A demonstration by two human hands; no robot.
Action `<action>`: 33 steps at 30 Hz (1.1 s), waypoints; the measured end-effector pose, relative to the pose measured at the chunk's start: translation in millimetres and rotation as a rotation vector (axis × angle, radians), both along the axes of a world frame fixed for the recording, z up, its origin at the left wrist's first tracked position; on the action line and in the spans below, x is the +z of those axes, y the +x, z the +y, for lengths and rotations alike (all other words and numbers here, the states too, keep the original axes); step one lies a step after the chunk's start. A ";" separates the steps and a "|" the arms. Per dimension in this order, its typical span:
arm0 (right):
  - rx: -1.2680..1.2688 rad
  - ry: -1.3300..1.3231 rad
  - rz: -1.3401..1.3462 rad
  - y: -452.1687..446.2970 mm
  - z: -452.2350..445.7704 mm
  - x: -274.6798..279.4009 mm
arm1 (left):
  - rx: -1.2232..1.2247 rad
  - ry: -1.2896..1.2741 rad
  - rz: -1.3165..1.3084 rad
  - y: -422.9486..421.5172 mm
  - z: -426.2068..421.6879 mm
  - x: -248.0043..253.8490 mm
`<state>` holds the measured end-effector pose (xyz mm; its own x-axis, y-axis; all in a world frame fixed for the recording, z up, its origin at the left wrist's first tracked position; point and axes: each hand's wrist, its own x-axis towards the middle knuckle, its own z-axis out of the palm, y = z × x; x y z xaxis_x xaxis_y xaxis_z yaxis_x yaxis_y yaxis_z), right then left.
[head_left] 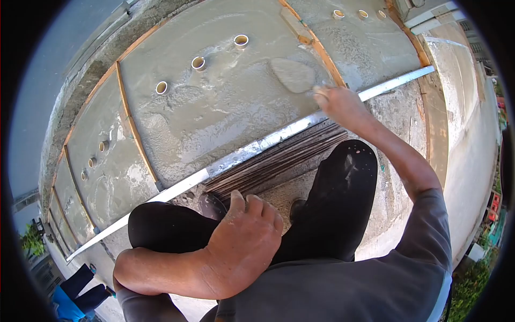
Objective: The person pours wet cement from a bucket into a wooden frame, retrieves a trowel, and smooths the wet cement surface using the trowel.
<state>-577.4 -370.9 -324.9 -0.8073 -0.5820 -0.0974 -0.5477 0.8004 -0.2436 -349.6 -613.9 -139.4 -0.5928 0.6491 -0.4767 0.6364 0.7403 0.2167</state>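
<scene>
My right hand (pixel 335 104) is closed at the near edge of the wet concrete (pixel 214 107), just above the long metal straightedge (pixel 289 133). A blurred, rounded flat patch (pixel 293 75), perhaps a trowel, lies on the concrete just left of that hand; its link to the fingers is unclear. My left hand (pixel 249 236) hangs over my lap between my knees, its fingers loosely bent and close together; whatever is under the palm is hidden. The metal straightedge runs diagonally along the concrete's near side.
Wooden strips (pixel 129 115) divide the concrete. Several short pipe ends (pixel 198 64) stick up from it. Thin rods (pixel 273 161) lie between the straightedge and my legs. A person in blue (pixel 70 300) is at the lower left. A pale wall (pixel 461 134) stands right.
</scene>
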 end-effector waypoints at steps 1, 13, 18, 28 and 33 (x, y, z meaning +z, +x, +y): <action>-0.034 0.031 -0.050 -2.8 -17.5 1.0 | -0.003 0.010 -0.016 -1.0 0.1 -0.6; -0.230 -0.043 -0.072 -45.0 -28.0 -7.7 | 0.075 0.041 -0.006 5.6 -17.0 7.5; -0.244 -0.136 -0.094 -148.8 -82.4 -8.9 | 0.067 0.028 0.039 5.9 -16.2 1.1; 0.030 0.112 -0.133 7.2 -58.4 42.0 | 0.110 0.054 0.052 13.5 -32.0 11.4; 0.061 -0.024 -0.208 -34.1 -162.3 51.1 | 0.068 0.041 0.058 7.3 -27.9 14.4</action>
